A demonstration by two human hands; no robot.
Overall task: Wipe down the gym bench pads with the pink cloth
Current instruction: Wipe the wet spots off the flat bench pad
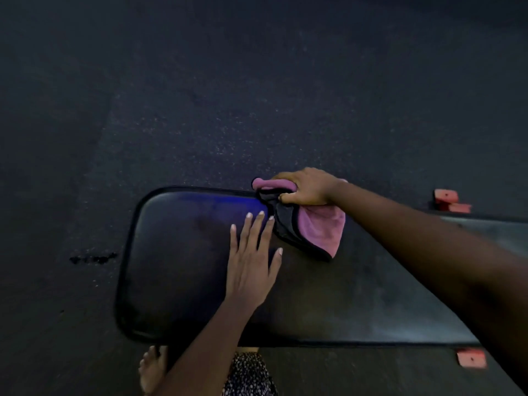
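Note:
A long black bench pad (pixel 183 270) with rounded corners runs from centre left to the right edge of the head view. My right hand (pixel 307 188) grips a pink cloth (pixel 320 230) with a dark grey side and black trim, holding it at the pad's far edge; part of the cloth hangs loose onto the pad. My left hand (pixel 253 258) lies flat on the pad, fingers spread, its fingertips just left of the cloth.
Dark speckled rubber floor (pixel 200 110) surrounds the bench. Orange-red bench feet show at the far right (pixel 447 197) and near right (pixel 471 358). My bare foot (pixel 153 367) and a patterned garment (pixel 248 375) are below the pad's near edge.

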